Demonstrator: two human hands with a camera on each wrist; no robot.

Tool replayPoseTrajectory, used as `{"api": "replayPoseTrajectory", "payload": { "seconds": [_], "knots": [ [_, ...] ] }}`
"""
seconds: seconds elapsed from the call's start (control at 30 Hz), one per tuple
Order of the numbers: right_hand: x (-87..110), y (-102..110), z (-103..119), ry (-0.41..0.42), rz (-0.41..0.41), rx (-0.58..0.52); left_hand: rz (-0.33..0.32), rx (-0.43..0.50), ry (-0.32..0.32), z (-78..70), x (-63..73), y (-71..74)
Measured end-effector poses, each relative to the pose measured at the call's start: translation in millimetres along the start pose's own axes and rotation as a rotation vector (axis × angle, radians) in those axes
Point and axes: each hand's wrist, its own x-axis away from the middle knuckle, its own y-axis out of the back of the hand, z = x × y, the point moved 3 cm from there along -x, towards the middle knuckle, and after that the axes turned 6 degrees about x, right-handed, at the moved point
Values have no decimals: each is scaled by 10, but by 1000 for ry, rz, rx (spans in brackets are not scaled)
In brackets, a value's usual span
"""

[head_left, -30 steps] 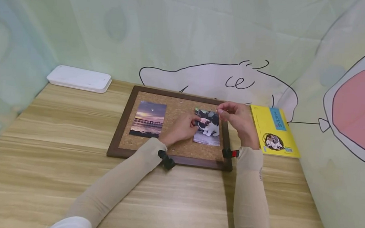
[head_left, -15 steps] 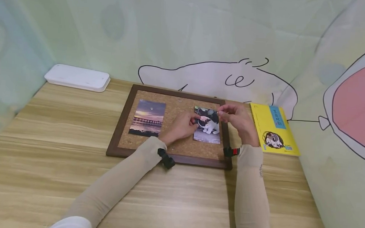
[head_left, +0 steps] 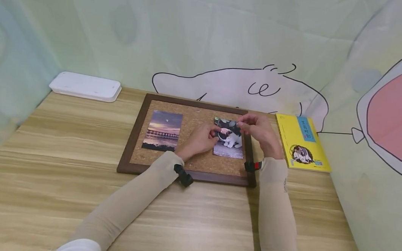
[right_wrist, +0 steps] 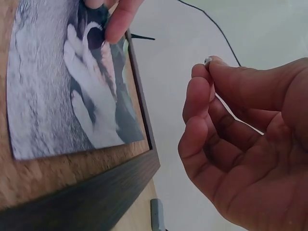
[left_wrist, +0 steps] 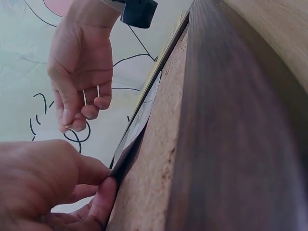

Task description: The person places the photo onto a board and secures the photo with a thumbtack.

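A cat photo (head_left: 232, 142) lies against the right part of a framed cork board (head_left: 201, 118). My left hand (head_left: 200, 140) pinches its left edge between thumb and fingers; in the left wrist view that edge stands slightly off the cork. Above the photo's upper right corner is my right hand (head_left: 262, 132). Its thumb and index finger pinch a small silvery thumbtack (right_wrist: 208, 61), held apart from the board in the right wrist view. On the board's left side a sunset pier photo (head_left: 163, 135) is held by a shiny tack (head_left: 167, 120) near its top.
A yellow book (head_left: 302, 146) lies right of the board, close to the right arm. At the back left of the wooden table (head_left: 67, 141) is a white case (head_left: 86, 86). Printed fabric walls (head_left: 205, 34) stand behind and at both sides. Small shiny spots (head_left: 198, 111) show on the cork.
My right hand has shifted very slightly over the photo's upper right corner, still pinching the tack. The left hand keeps its hold on the photo's edge. The head view has moved a little.
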Motion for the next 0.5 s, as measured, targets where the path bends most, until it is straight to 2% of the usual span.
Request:
{"api": "replayPoseTrajectory", "payload": {
  "seconds": [0.13,0.33,0.5],
  "knots": [
    [-125,5,50,-30,43,89,-5,-1,-3,1,0,4],
    [-312,-11,111,-18,118,228,-5,-3,-15,-18,3,8],
    [-417,-105,90,-9,172,272,-5,5,-9,-24,6,9]
  ]
}}
